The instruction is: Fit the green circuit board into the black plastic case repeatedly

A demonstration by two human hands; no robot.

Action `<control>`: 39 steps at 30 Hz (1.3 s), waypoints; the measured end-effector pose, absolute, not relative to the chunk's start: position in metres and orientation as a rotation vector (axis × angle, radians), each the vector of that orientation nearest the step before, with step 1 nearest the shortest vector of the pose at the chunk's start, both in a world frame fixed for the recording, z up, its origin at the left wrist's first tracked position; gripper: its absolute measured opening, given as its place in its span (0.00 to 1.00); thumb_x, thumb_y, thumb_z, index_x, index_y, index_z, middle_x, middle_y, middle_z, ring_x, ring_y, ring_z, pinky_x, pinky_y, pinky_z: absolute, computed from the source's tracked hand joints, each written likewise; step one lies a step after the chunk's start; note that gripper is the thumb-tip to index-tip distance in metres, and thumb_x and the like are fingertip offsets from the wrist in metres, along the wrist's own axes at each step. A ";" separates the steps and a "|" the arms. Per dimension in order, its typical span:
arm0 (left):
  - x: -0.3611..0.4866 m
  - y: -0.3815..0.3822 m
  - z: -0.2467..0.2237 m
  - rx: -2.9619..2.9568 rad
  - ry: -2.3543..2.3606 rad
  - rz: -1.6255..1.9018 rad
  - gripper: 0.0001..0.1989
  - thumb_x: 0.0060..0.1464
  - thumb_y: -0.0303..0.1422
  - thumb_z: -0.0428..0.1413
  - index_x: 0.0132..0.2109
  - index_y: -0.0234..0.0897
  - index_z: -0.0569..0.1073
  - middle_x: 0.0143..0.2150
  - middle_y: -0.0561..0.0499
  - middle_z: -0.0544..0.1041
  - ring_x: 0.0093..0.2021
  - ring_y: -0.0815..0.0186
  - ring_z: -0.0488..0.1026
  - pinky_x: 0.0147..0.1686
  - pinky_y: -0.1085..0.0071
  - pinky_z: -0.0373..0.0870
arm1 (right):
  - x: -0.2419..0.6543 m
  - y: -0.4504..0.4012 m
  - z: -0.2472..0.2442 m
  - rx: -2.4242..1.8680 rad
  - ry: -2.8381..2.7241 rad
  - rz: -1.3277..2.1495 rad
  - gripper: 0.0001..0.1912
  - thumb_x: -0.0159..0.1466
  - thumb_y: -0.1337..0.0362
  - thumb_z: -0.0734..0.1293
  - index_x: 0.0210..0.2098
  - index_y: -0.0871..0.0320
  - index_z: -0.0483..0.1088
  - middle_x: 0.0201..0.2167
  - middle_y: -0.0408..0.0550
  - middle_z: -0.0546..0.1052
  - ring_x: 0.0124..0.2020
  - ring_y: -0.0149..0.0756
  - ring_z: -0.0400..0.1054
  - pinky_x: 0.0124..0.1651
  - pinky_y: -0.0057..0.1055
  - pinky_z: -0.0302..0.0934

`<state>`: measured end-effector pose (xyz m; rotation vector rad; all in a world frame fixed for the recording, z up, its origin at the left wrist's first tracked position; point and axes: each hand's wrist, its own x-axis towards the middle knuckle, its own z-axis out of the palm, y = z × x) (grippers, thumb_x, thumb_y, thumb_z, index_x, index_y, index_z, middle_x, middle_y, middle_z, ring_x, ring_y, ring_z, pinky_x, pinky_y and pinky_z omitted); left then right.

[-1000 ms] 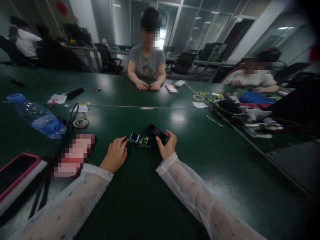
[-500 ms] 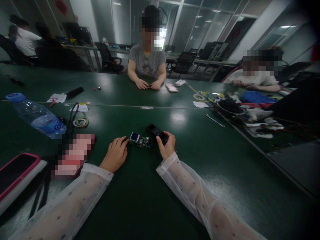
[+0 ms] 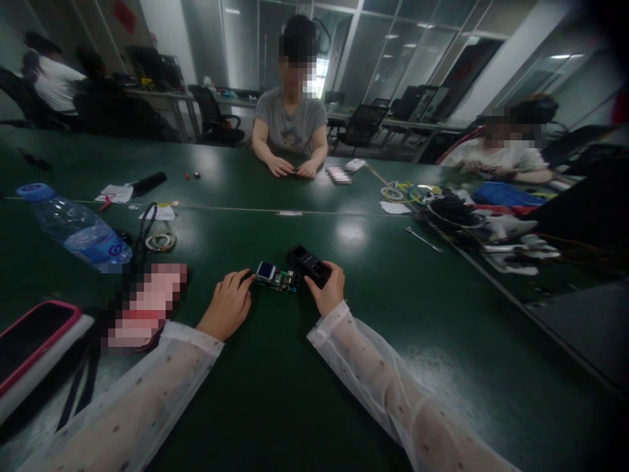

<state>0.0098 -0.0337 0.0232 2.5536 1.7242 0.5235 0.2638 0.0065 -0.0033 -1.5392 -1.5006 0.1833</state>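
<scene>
A green circuit board (image 3: 279, 279) with a small screen lies on the dark green table (image 3: 275, 406). My left hand (image 3: 227, 303) rests at the board's left end, its fingertips on or beside a thin dark piece there; the fingers are bent and slightly apart. Just right of the board is a black device (image 3: 309, 263) with a small screen and buttons. My right hand (image 3: 331, 288) grips the lower right end of this device between thumb and fingers.
At the left are a bottle (image 3: 78, 229), a phone-like item (image 3: 147, 305) and a red-edged device (image 3: 39, 334). A wrench (image 3: 423, 240) and cables (image 3: 452, 213) lie to the right. A person (image 3: 289, 121) sits opposite; another (image 3: 496, 154) sits back right.
My right thumb has moved down from the black device's face to its lower edge, so more buttons show. My left hand and the circuit board have hardly moved.
</scene>
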 end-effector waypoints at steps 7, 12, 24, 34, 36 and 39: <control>0.009 -0.034 0.023 2.550 1.710 0.542 0.19 0.61 0.29 0.44 0.59 0.36 0.63 0.61 0.41 0.63 0.59 0.54 0.59 0.52 0.54 0.64 | 0.261 0.002 0.005 -1.387 -1.444 0.280 0.25 0.59 0.58 0.66 0.53 0.59 0.58 0.47 0.56 0.67 0.47 0.45 0.65 0.51 0.47 0.62; 0.008 -0.035 0.022 2.548 1.698 0.566 0.19 0.61 0.29 0.44 0.59 0.37 0.62 0.61 0.41 0.62 0.60 0.53 0.58 0.52 0.53 0.63 | 0.251 -0.010 0.023 -1.192 -1.599 0.305 0.26 0.61 0.57 0.65 0.55 0.57 0.56 0.48 0.54 0.66 0.49 0.44 0.65 0.51 0.45 0.64; 0.010 -0.036 0.025 2.551 1.714 0.571 0.18 0.61 0.28 0.43 0.57 0.35 0.64 0.60 0.40 0.63 0.59 0.53 0.59 0.50 0.54 0.64 | 0.241 -0.013 0.021 -1.122 -1.916 0.371 0.26 0.60 0.61 0.67 0.54 0.55 0.56 0.48 0.54 0.66 0.49 0.46 0.65 0.50 0.49 0.65; 0.010 -0.035 0.023 2.548 1.738 0.591 0.19 0.61 0.28 0.43 0.58 0.34 0.64 0.60 0.41 0.65 0.58 0.54 0.60 0.51 0.56 0.64 | 0.244 -0.009 0.012 -1.190 -2.020 0.492 0.29 0.57 0.61 0.70 0.55 0.54 0.56 0.48 0.53 0.68 0.50 0.46 0.67 0.51 0.52 0.65; 0.010 -0.035 0.022 2.545 1.737 0.593 0.19 0.61 0.29 0.43 0.58 0.35 0.64 0.59 0.41 0.65 0.58 0.54 0.60 0.51 0.55 0.64 | 0.244 -0.009 0.012 -1.191 -2.027 0.493 0.31 0.56 0.61 0.70 0.56 0.54 0.56 0.49 0.53 0.68 0.50 0.47 0.67 0.52 0.53 0.64; 0.009 -0.035 0.021 2.539 1.735 0.592 0.19 0.61 0.29 0.43 0.58 0.34 0.63 0.59 0.40 0.65 0.58 0.55 0.60 0.52 0.55 0.63 | 0.245 -0.008 0.011 -1.196 -2.038 0.492 0.31 0.56 0.61 0.70 0.56 0.54 0.56 0.49 0.53 0.68 0.51 0.47 0.66 0.53 0.54 0.64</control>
